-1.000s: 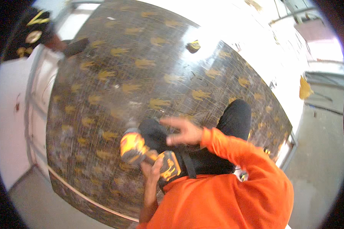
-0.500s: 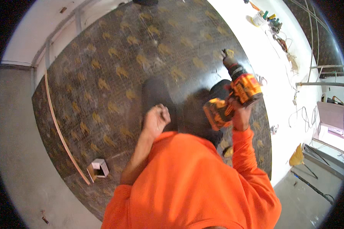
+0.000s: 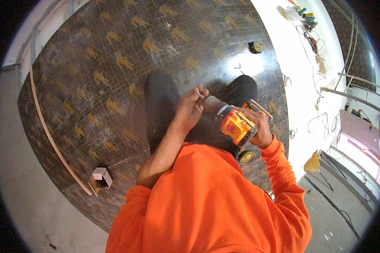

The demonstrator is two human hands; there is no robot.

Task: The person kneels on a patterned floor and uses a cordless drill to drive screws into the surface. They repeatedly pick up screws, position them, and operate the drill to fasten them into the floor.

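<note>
I sit on a large dark patterned board (image 3: 114,76) with my legs in black trousers. My right hand (image 3: 259,124) grips a yellow-and-black cordless drill (image 3: 234,126), its chuck pointing up-left toward my left hand. My left hand (image 3: 190,107) has its fingers closed on a small thin piece (image 3: 200,95) at the chuck's tip, too small to name. Beyond my knees lies a yellow-and-black tape measure (image 3: 255,47). Another yellow-and-black object (image 3: 247,156) sits beside my right hip, partly hidden.
A small open carton (image 3: 101,173) and a long wooden strip (image 3: 42,116) lie at left. At right are a white container of tools (image 3: 291,13), loose cables (image 3: 323,122), a yellow broom (image 3: 311,162), metal channels and a grey floor (image 3: 333,202).
The drill has passed from my left hand to my right and swung leftward and down from pointing forward. My left hand has risen to its chuck tip.
</note>
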